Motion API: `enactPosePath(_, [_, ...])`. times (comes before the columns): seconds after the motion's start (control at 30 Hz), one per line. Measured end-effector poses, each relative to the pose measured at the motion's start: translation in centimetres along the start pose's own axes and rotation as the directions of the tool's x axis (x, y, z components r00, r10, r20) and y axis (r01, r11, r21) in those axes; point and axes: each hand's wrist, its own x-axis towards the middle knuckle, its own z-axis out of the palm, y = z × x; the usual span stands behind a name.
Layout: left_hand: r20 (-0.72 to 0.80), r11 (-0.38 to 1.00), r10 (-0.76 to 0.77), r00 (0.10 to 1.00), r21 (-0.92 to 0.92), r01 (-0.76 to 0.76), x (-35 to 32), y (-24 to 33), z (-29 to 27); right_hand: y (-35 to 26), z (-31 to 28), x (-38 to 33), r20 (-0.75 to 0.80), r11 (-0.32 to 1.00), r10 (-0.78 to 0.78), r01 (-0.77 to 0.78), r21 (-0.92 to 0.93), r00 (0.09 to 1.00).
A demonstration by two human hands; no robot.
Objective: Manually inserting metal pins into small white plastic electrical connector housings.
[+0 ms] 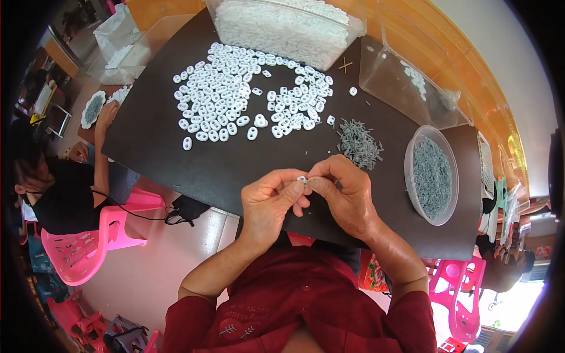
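Between my two hands, above the near side of the dark table, is a small white plastic piece (302, 180). My left hand (272, 197) pinches it between thumb and fingers. The fingertips of my right hand (343, 191) are pressed together at its right side; whether they also hold a small grey pin is hidden. Beyond my hands lie many oval white two-hole pieces (215, 103), spread flat in a wide patch. A loose pile of short grey pins (360, 144) lies just past my right hand.
A clear bin (288, 35) full of white pieces stands at the back. To its right is a clear tray (376, 76) with a few pieces. A round tub (434, 176) of grey pins sits at right. Another person (65, 188) works at far left near a pink chair (100, 241).
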Motion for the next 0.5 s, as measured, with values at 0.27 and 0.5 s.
enactPosePath(0.27, [0.028, 0.999, 0.053, 0.998, -0.011, -0.052, -0.3, -0.9, -0.5, 0.3, 0.9, 0.1, -0.022, 0.981, -0.107, 0.102, -0.163, 0.994])
enactPosePath(0.5, [-0.125, 0.995, 0.103, 0.987, -0.006, -0.104, -0.2, 0.7, -1.5, 1.1, -0.2, 5.0, -0.120, 0.951, -0.262, 0.235, -0.201, 0.957])
